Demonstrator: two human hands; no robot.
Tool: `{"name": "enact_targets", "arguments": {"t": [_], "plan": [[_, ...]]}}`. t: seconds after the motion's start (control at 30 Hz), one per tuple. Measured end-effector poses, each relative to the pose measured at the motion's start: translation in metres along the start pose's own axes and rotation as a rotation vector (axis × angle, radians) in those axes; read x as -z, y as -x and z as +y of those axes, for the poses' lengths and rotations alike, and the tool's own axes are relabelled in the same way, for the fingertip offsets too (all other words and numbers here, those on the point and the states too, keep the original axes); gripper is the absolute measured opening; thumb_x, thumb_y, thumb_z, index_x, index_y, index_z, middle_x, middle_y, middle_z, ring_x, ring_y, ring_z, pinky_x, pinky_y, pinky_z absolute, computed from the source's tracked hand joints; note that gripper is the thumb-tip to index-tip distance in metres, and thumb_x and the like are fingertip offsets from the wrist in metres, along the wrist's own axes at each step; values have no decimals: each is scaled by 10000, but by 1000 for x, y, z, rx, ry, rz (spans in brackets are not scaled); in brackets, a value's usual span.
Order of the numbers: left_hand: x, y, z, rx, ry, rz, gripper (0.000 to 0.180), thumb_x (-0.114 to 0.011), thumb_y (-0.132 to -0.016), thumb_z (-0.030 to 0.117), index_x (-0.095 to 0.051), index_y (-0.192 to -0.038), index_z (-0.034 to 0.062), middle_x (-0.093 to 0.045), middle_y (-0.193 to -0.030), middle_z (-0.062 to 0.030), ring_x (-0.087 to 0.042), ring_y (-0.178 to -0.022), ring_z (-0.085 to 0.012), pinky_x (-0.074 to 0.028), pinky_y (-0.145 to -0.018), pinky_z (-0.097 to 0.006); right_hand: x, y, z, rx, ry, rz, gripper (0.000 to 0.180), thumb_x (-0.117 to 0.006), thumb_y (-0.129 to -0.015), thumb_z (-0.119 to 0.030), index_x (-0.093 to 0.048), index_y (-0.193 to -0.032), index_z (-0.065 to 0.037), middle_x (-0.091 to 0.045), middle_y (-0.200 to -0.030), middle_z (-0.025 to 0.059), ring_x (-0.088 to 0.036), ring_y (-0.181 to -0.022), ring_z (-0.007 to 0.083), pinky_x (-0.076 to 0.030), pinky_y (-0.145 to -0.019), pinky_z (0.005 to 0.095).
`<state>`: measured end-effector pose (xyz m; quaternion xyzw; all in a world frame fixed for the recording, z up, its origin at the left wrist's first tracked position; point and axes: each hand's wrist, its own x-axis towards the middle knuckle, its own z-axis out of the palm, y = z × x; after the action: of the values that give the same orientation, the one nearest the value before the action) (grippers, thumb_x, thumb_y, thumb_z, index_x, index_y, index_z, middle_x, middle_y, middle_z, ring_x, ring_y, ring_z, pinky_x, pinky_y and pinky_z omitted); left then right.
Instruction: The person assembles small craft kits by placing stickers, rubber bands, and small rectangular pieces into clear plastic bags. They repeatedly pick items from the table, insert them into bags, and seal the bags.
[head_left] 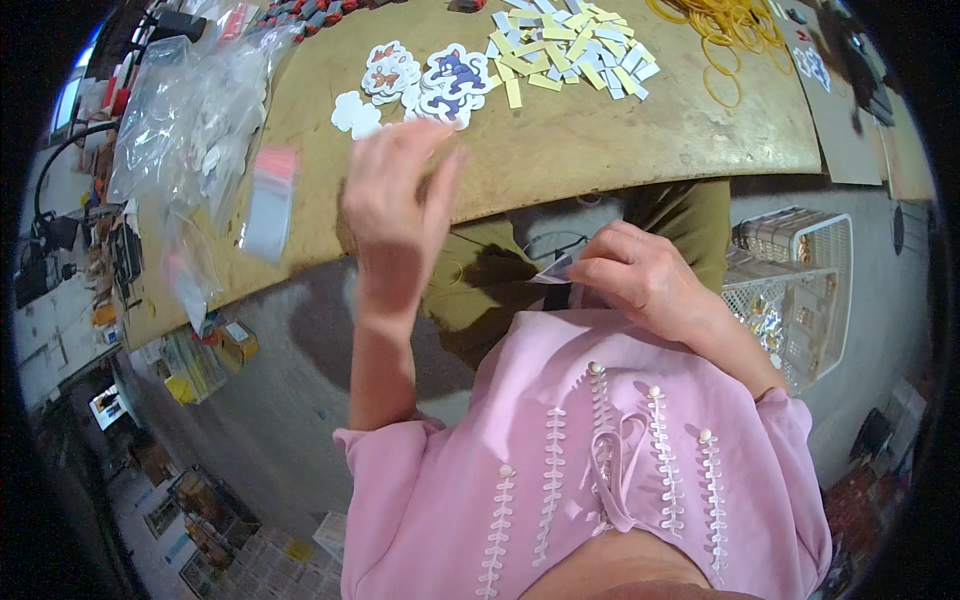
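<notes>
I have the left hand over the table near its front edge, with the blue-cat cutouts just beyond its fingertips, away from the body and a little to the right. That hand is clearly the nearer one; the right hand sits lower, by the lap, well apart from it. The cat pile is a loose, roundish heap with no single long axis that I can make out. The left fingers are bent and blurred, the thumb held away from them; I cannot tell whether they pinch or touch anything. The right fingers curl over a pale translucent piece, though I cannot see whether they grip it. The cutouts look like flat card with wavy white borders, and the orange-and-white cutouts lie close by on the left. To the right I see matte yellow and white strips, then thin, glossy yellow rings. Left of the hand lies a smooth, clear packet with a pinkish-red top band, beside crinkled clear bags.
</notes>
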<state>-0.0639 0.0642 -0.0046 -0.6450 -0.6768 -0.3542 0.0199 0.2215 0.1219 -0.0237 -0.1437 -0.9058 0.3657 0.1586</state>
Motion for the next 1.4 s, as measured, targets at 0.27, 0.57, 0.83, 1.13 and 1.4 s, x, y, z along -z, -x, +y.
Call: {"name": "enact_targets", "arguments": {"t": [0.27, 0.57, 0.83, 1.13, 1.4], "plan": [[-24, -42, -21, -38, -214, -125, 358, -899, -813, 233, -739, -1096, 83, -694, -1100, -90, -641, -1072, -308, -544, -931, -429, -12, 3, 5, 22, 49, 69, 193, -707, -821, -83, -721, -1011, -58, -626, -937, 88, -655, -919, 292, -567, -780, 408], [-32, -47, -3, 39, -248, -127, 312, -878, -852, 264, -712, -1000, 45, -688, -1013, -113, -654, -1024, -335, -540, -882, -451, -16, 4, 9, -3, 9, 37, 193, -708, -822, -89, -724, -1012, -60, -628, -938, 90, -650, -934, 301, -552, -818, 413], [-26, -43, -10, 120, -123, -40, 149, -764, -974, 200, -737, -946, 56, -722, -882, -100, -710, -815, -305, -559, -748, -421, -20, 11, 12, -13, 6, 65, 194, -723, -811, -77, -730, -1003, -55, -635, -929, 95, -656, -924, 311, -555, -808, 425], [-26, -37, -13, 94, -110, 16, 56, -784, -924, 98, -732, -936, 83, -742, -906, -68, -722, -831, -265, -572, -744, -388, -21, 12, 9, 16, 20, 78, 232, -754, -786, -77, -732, -1016, -50, -631, -925, 96, -652, -908, 311, -547, -784, 426], [-18, -1, 33, -179, -138, -118, 231, -841, -809, 7, -732, -1006, 57, -767, -1084, -91, -717, -982, -281, -585, -855, -388, -22, 16, 13, 26, 76, 117, 268, -770, -768, -68, -740, -1034, -54, -638, -923, 83, -653, -873, 294, -533, -762, 415]]}}
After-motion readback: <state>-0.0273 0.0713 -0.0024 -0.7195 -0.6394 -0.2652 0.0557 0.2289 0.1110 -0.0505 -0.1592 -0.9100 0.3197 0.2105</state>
